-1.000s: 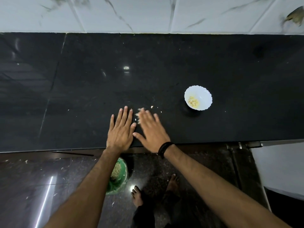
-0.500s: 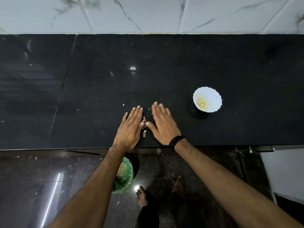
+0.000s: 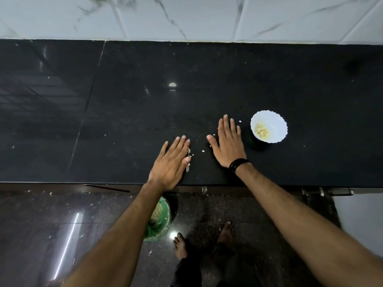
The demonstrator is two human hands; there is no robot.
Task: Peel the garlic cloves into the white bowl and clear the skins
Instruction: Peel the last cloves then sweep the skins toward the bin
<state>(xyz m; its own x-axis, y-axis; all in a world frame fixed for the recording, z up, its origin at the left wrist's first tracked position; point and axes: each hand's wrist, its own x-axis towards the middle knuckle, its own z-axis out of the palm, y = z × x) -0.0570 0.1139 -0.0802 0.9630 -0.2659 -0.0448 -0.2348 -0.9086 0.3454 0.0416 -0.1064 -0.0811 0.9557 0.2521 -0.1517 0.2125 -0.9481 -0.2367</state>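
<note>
Head view looks down at a black shiny tabletop [image 3: 228, 79] with a wall of pale tiles [image 3: 186, 17] behind it. Both hands lie flat on the tabletop, palms down, with the fingers straight, and they hold nothing. The left hand [image 3: 172, 162] is near the front edge, and its fingers point up and a little to the right. A small bunch of garlic skins [image 3: 189, 157] lies right beside its thumb side, touching the hand. The right hand [image 3: 227, 145] is a bit farther back and apart from the left hand, with the thumb spread out to the left. A black band [image 3: 238, 163] goes around its wrist. A few tiny bits of skin lie on the tabletop in the gap between the two hands, and one more bit lies near the tips of the right fingers. The white bowl [image 3: 275, 123] with a wavy rim stands just to the right of the right hand, not touching it. Peeled garlic cloves [image 3: 261, 131] sit in a small pile inside the bowl. Below the tabletop, on the dark floor [image 3: 51, 224], a green bin [image 3: 163, 218] with pale scraps in it stands partly hidden by the left arm. Small pale bits are scattered on the floor. Two bare feet [image 3: 180, 245] stand near the bin.
</note>
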